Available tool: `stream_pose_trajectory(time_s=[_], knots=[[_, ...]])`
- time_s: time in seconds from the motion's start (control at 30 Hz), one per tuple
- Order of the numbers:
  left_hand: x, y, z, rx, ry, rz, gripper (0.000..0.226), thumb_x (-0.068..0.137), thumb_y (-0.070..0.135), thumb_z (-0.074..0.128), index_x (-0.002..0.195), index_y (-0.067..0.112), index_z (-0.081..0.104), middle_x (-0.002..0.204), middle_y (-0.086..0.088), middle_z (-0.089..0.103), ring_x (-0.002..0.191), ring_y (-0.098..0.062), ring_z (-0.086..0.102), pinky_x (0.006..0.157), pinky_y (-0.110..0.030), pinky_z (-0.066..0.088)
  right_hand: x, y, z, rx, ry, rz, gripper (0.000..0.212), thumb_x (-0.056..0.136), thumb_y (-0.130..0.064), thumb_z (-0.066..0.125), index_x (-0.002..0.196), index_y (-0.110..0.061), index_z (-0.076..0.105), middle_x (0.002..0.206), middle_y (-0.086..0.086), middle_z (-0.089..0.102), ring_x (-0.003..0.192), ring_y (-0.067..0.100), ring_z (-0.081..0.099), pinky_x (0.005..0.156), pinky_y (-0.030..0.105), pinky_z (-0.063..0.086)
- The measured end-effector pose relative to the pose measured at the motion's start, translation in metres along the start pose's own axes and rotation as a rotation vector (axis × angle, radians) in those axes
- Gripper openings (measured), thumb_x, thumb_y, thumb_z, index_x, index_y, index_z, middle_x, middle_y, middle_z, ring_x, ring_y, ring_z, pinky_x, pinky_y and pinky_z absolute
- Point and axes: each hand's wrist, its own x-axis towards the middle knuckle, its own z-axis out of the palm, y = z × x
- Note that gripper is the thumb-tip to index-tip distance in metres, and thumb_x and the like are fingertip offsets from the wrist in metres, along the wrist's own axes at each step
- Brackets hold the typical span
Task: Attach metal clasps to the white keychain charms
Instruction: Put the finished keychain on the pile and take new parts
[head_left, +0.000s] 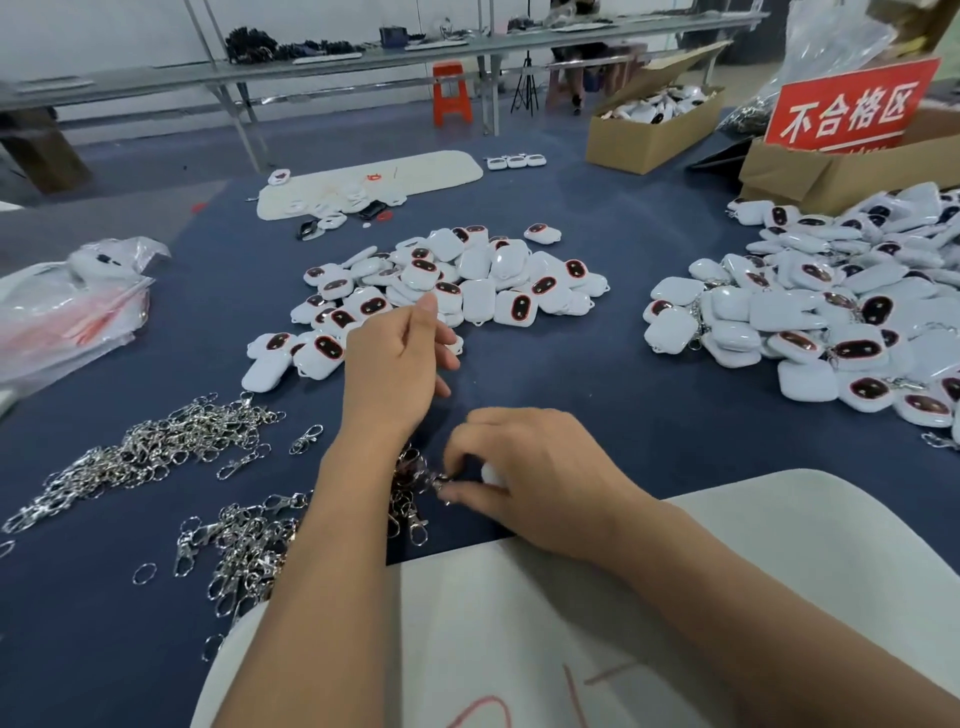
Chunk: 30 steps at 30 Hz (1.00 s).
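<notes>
A heap of white keychain charms with dark oval windows lies in the middle of the blue table. My left hand hovers at its near edge, fingers loosely curled, holding nothing that I can see. My right hand is lower, near the table's front. It grips a white charm and pinches a metal clasp at its fingertips. Loose silver clasps lie in piles at the left, more clasps by my left forearm.
A second, bigger heap of charms with clasps on them fills the right side. Cardboard boxes and a red sign stand at the back right. A plastic bag lies at the left, a white foam pad under my forearms.
</notes>
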Motion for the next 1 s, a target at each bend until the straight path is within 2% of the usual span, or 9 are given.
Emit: stream_pose_trajectory(time_s=[0.13, 0.23, 0.3, 0.37, 0.47, 0.53, 0.67, 0.8, 1.0], knots=[[-0.001, 0.006, 0.007, -0.102, 0.001, 0.012, 0.052, 0.108, 0.041, 0.043, 0.076, 0.01, 0.071, 0.063, -0.005, 0.071, 0.043, -0.02, 0.06, 0.052, -0.033, 0.053, -0.002, 0.011, -0.002, 0.074, 0.121, 0.092, 0.012, 0.089, -0.021, 0.071, 0.08, -0.019, 0.063, 0.077, -0.008, 0.057, 0.072, 0.016, 0.052, 0.066, 0.043, 0.049], [-0.004, 0.011, 0.013, -0.204, -0.019, 0.002, 0.05, 0.109, 0.036, 0.044, 0.079, 0.008, 0.072, 0.065, -0.008, 0.071, 0.056, -0.02, 0.065, 0.062, -0.038, 0.057, -0.001, 0.013, -0.003, 0.186, 0.335, 0.173, 0.015, 0.084, -0.016, 0.066, 0.074, -0.018, 0.056, 0.066, -0.007, 0.053, 0.063, 0.016, 0.05, 0.059, 0.039, 0.048], [-0.005, 0.015, 0.017, -0.237, -0.154, -0.006, 0.049, 0.109, 0.036, 0.043, 0.084, 0.01, 0.076, 0.076, -0.009, 0.075, 0.07, -0.018, 0.067, 0.074, -0.038, 0.057, 0.001, 0.022, -0.006, 0.344, 0.526, 0.282, 0.016, 0.09, -0.012, 0.069, 0.077, -0.018, 0.061, 0.062, -0.009, 0.055, 0.056, 0.008, 0.049, 0.057, 0.027, 0.043], [-0.009, 0.018, 0.021, -0.245, -0.377, -0.048, 0.043, 0.109, 0.035, 0.042, 0.097, 0.016, 0.078, 0.09, -0.01, 0.077, 0.083, -0.017, 0.069, 0.085, -0.038, 0.056, -0.001, 0.037, -0.015, 0.399, 0.618, 0.375, 0.015, 0.094, -0.012, 0.07, 0.081, -0.019, 0.068, 0.059, -0.011, 0.054, 0.052, 0.006, 0.045, 0.058, 0.02, 0.037], [-0.013, 0.021, 0.024, -0.341, -0.564, -0.068, 0.023, 0.106, 0.015, 0.052, 0.11, 0.017, 0.075, 0.097, -0.01, 0.078, 0.087, -0.021, 0.073, 0.084, -0.034, 0.059, -0.007, 0.058, -0.027, 0.407, 0.585, 0.397, 0.015, 0.097, -0.014, 0.071, 0.083, -0.021, 0.071, 0.06, -0.01, 0.056, 0.054, 0.008, 0.047, 0.059, 0.023, 0.039], [-0.014, 0.022, 0.026, -0.403, -0.53, -0.08, 0.019, 0.099, 0.003, 0.061, 0.105, 0.014, 0.074, 0.095, -0.011, 0.078, 0.083, -0.022, 0.075, 0.078, -0.031, 0.061, -0.008, 0.062, -0.028, 0.478, 0.56, 0.388, 0.018, 0.098, -0.013, 0.07, 0.083, -0.023, 0.071, 0.059, -0.012, 0.055, 0.054, 0.008, 0.047, 0.058, 0.02, 0.038], [-0.016, 0.022, 0.028, -0.414, -0.47, -0.102, 0.023, 0.092, -0.005, 0.068, 0.106, 0.012, 0.073, 0.087, -0.01, 0.074, 0.079, -0.023, 0.074, 0.072, -0.027, 0.058, -0.007, 0.059, -0.023, 0.477, 0.493, 0.351, 0.02, 0.098, -0.013, 0.069, 0.082, -0.024, 0.07, 0.057, -0.013, 0.055, 0.053, 0.007, 0.046, 0.056, 0.016, 0.037], [-0.016, 0.022, 0.027, -0.484, -0.422, -0.141, 0.017, 0.092, -0.005, 0.068, 0.095, 0.009, 0.076, 0.086, -0.011, 0.077, 0.076, -0.021, 0.076, 0.068, -0.021, 0.058, -0.006, 0.061, -0.024, 0.48, 0.51, 0.383, 0.02, 0.098, -0.013, 0.069, 0.08, -0.021, 0.069, 0.057, -0.013, 0.056, 0.053, 0.006, 0.047, 0.056, 0.018, 0.039], [-0.015, 0.02, 0.03, -0.529, -0.356, -0.156, 0.014, 0.091, -0.002, 0.069, 0.091, 0.009, 0.077, 0.082, -0.013, 0.077, 0.071, -0.016, 0.074, 0.064, -0.019, 0.057, -0.005, 0.062, -0.025, 0.476, 0.553, 0.443, 0.021, 0.097, -0.015, 0.07, 0.076, -0.019, 0.068, 0.056, -0.01, 0.056, 0.054, 0.009, 0.046, 0.055, 0.024, 0.039]])
